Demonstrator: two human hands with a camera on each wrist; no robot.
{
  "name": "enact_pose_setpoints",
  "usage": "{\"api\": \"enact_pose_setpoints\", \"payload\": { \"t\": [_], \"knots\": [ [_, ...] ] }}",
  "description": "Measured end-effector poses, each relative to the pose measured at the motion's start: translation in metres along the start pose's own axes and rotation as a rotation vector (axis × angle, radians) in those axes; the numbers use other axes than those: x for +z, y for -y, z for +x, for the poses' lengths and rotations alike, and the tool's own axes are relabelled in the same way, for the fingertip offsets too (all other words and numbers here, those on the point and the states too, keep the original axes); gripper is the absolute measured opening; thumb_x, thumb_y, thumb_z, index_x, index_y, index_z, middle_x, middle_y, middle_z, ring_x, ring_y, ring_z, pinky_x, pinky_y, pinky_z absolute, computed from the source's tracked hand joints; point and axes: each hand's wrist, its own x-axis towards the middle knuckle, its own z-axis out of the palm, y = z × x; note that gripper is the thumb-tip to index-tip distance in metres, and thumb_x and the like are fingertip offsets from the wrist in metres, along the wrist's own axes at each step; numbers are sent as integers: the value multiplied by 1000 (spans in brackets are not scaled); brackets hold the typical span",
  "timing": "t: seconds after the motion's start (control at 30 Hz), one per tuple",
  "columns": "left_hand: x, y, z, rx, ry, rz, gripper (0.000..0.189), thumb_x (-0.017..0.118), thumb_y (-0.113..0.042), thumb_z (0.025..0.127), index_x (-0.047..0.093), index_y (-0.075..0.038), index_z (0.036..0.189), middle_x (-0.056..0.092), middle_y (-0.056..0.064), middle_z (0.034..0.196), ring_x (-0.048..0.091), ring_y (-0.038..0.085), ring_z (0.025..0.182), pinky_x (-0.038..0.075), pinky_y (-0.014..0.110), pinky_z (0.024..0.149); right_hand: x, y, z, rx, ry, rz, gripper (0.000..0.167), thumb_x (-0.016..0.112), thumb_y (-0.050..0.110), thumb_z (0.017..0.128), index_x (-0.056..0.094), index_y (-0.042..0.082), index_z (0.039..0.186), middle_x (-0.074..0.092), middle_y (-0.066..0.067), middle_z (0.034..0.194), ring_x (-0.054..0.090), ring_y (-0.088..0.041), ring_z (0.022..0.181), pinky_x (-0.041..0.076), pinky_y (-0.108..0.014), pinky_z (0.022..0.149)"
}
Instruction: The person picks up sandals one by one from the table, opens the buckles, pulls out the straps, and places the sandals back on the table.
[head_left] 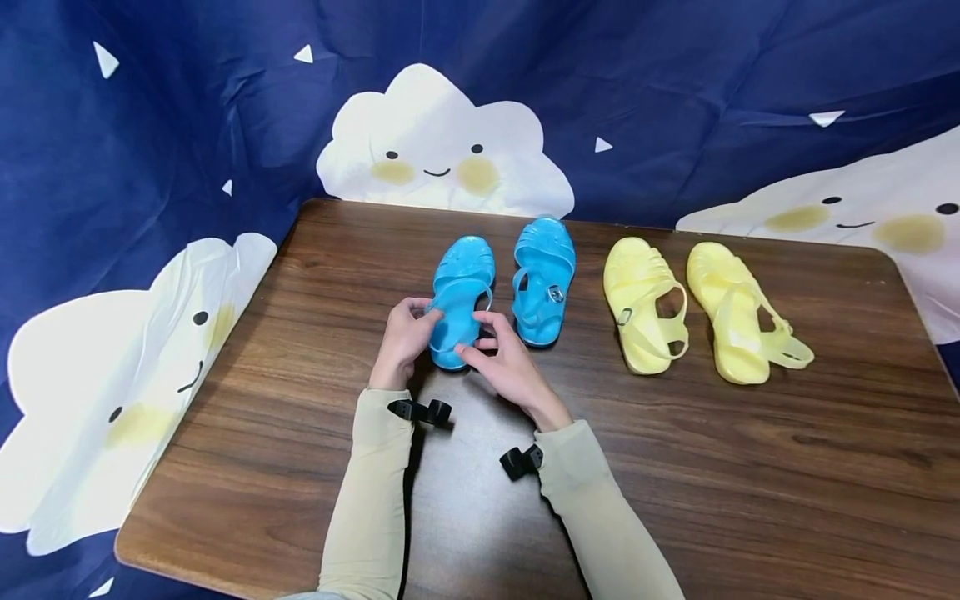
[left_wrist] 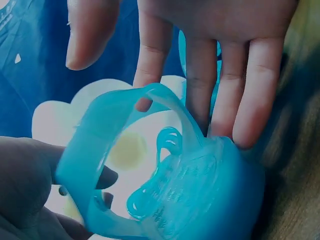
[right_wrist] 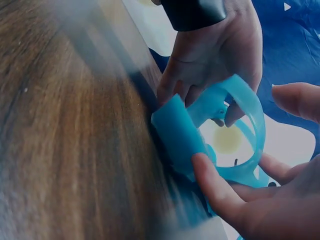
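Two blue jelly sandals stand toes away on the brown table. At the left blue sandal (head_left: 459,310), my left hand (head_left: 403,340) lies along the outer side. In the left wrist view its fingers (left_wrist: 257,95) extend straight against that sandal, the thumb held apart. My right hand (head_left: 512,363) holds the same sandal from the heel side. Its thumb (right_wrist: 220,190) presses the heel end, and other fingers reach behind the looped strap (right_wrist: 256,125). Just to the right stands the other blue sandal (head_left: 546,275), its buckle showing, with neither hand on it.
A pair of yellow sandals, one nearer (head_left: 639,292) and one farther right (head_left: 738,325), stands on the right of the wooden table (head_left: 825,467). Dark blue cloth (head_left: 637,67) with white clouds hangs behind and on the left. Black wrist cameras jut inward from both sleeves.
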Motion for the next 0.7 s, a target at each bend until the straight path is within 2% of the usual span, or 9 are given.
{"api": "enact_pose_setpoints", "payload": {
  "t": [0.27, 0.47, 0.7],
  "knots": [
    [-2, -2, -3, 37, 9, -44, 32, 55, 3, 89, 54, 6, 120, 56, 17, 119, 50, 24, 102, 43, 32, 87, -2, 2, -1, -36, -22, 21, 52, 63, 25, 93, 42, 12, 139, 41, -7, 143, 52, -28, 120, 49, -41, 91],
    [-4, -3, -6, 67, -4, -32, 29, 55, 11, 84, 57, 5, 112, 54, 16, 112, 47, 25, 99, 42, 31, 80, -4, 4, -3, -73, -18, 44, 49, 63, 23, 94, 44, 12, 137, 39, -6, 144, 52, -28, 122, 50, -41, 92],
    [-6, -9, -11, 114, -22, -77, 23, 55, 12, 83, 56, 3, 104, 50, 11, 103, 47, 24, 90, 40, 27, 67, -6, 11, -7, -131, -33, 70, 44, 61, 19, 94, 45, 12, 135, 43, -3, 142, 51, -26, 121, 48, -43, 95]
  ]
}}
